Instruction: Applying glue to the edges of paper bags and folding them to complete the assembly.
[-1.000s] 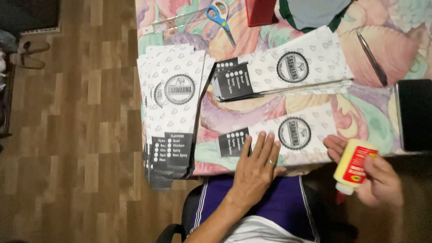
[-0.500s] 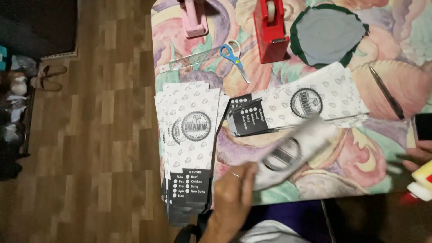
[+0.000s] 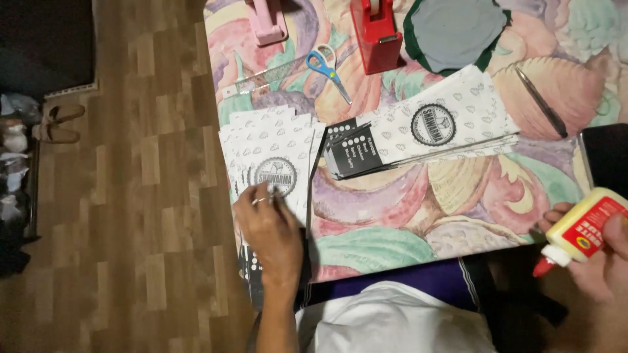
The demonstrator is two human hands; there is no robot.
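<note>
My left hand [image 3: 271,238] lies flat, fingers together, on the stack of flat paper sleeves [image 3: 271,153] at the left edge of the surface [image 3: 392,222]; it presses on them and closes around nothing. The sleeves are thin white paper printed with small grey shapes, a round black stamp and a black end panel, fanned slightly and overhanging the near edge. A 2nd pile of the same sleeves [image 3: 425,134] lies crosswise just to the right, touching the 1st near its corner.

My right hand [image 3: 605,261] is wrapped tight on a glue bottle [image 3: 582,229] of soft yellow plastic with a red label and red nozzle, tilted with the nozzle down and left, off the near right corner of the surface.

The surface wears a glossy cloth of swirling pastel shapes. Farther back lie blue-handled scissors [image 3: 327,68], a clear ruler [image 3: 265,82], a red tape dispenser [image 3: 376,33], a pink object, perhaps a stapler [image 3: 268,23], and a round grey fabric piece [image 3: 454,33] edged in green. A slim dark pen [image 3: 540,101] lies to the right. Wood-plank floor [image 3: 144,196] shows on the left.
</note>
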